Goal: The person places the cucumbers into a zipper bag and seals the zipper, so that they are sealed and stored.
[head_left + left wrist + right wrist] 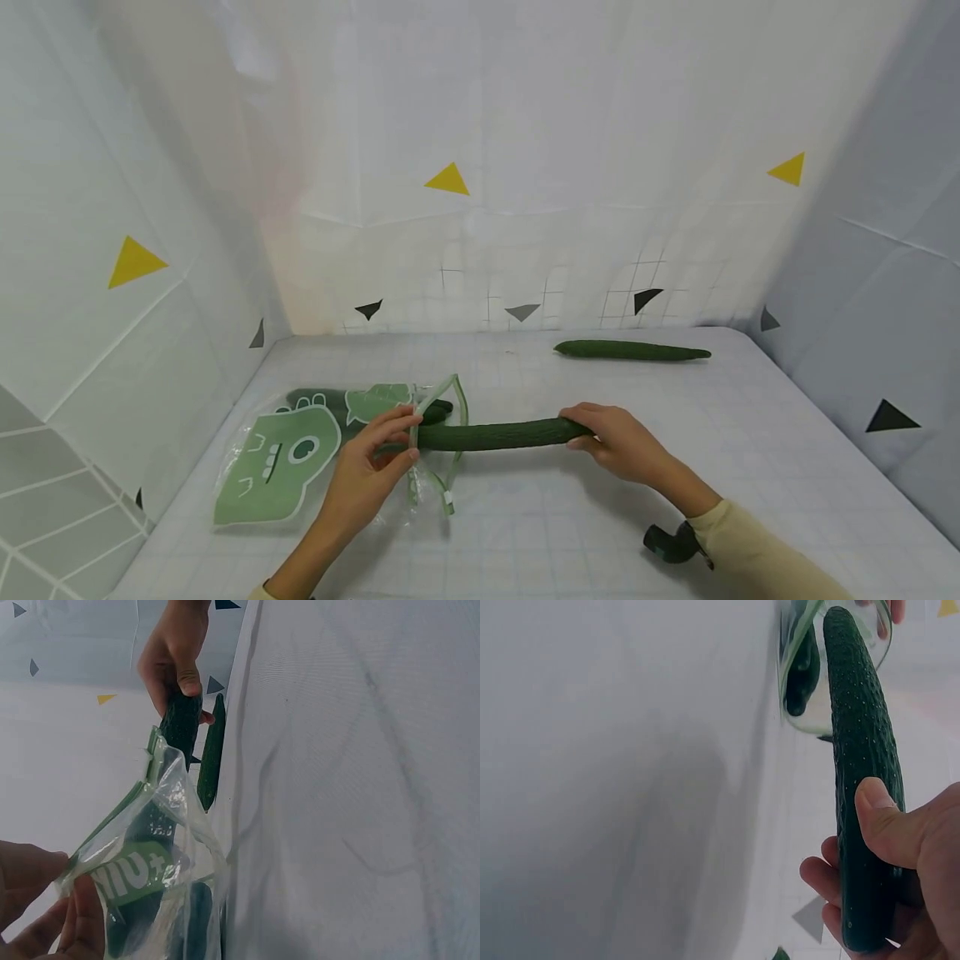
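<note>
A clear plastic zip bag (pixel 288 467) with a green cartoon print lies on the left of the table, its mouth facing right. My left hand (pixel 372 458) pinches the bag's edge at the mouth between thumb and fingers. In my right hand (pixel 622 442) is the near end of a long dark green cucumber (pixel 862 742), gripped with the thumb on top. The cucumber's far end points left into the bag's opening, as the left wrist view also shows. Inside the bag lies at least one other cucumber (pixel 802 675), partly hidden by the print.
Another cucumber (pixel 632 350) lies alone at the back right of the white table (pixel 525 533). White sheets (pixel 570 125) with yellow and dark triangles stand behind and on both sides. A dark wrist device (pixel 670 543) sits at the right sleeve.
</note>
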Tool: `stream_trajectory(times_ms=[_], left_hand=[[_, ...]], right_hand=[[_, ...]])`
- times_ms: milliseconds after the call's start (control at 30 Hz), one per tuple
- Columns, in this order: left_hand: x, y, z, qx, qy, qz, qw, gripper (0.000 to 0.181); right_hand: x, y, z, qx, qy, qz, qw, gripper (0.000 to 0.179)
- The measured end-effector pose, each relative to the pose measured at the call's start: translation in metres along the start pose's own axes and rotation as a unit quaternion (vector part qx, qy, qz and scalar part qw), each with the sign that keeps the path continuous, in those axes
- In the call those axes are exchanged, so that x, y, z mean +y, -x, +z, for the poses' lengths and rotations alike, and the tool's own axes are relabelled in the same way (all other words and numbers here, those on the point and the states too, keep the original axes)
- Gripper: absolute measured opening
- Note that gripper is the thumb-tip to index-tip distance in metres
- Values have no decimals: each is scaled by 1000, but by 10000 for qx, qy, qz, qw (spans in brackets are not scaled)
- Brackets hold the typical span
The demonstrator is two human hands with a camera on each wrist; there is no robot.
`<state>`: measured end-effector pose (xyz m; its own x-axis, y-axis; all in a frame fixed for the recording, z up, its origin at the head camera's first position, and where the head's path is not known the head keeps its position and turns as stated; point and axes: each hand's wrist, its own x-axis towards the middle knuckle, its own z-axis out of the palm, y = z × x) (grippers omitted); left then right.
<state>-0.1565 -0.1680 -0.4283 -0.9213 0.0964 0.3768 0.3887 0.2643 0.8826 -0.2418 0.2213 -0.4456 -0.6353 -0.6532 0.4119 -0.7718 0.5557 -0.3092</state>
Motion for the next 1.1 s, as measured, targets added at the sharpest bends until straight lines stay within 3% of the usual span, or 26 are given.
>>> stream_trajectory(times_ms=[667, 1100], left_hand=[[1, 0, 1, -36, 113, 91, 9999, 43], [0, 1, 1, -31, 88, 82, 9999, 43]], right_hand=[[-31, -24, 29, -31, -471, -178, 9987, 35], [-51, -45, 54, -106, -341, -252, 9990, 31]])
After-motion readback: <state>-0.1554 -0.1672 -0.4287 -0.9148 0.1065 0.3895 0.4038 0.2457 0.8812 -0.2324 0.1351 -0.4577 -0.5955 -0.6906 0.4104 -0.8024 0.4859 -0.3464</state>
